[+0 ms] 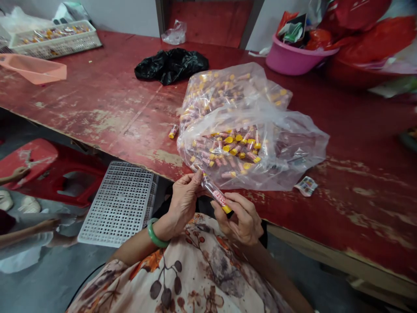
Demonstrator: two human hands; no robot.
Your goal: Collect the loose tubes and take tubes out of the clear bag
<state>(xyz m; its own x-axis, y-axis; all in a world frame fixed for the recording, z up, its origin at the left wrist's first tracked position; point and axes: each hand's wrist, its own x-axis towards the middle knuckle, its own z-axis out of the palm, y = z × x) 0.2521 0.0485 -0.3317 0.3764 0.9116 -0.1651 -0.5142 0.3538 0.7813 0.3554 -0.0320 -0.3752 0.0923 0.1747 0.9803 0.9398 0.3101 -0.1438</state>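
Note:
A clear tube [215, 192] with a yellow cap and a red-and-white label is held between my two hands, just off the table edge. My left hand [184, 198], with a green bangle at the wrist, pinches its upper end between thumb and finger. The fingers of my right hand [240, 217] are closed round the yellow-capped lower end. Just beyond my hands lies an open clear plastic bag [293, 148] full of small yellow-capped tubes. Behind it rests another filled bag [224, 89]. One loose small tube [173, 131] lies left of the bags.
On the red table [107, 104] are a black bag [172, 65], an orange scoop [35, 69], a white basket [58, 43] and a pink basin [289, 58]. A white crate [114, 208] and red stool [48, 169] stand below at left, beside another person's arms.

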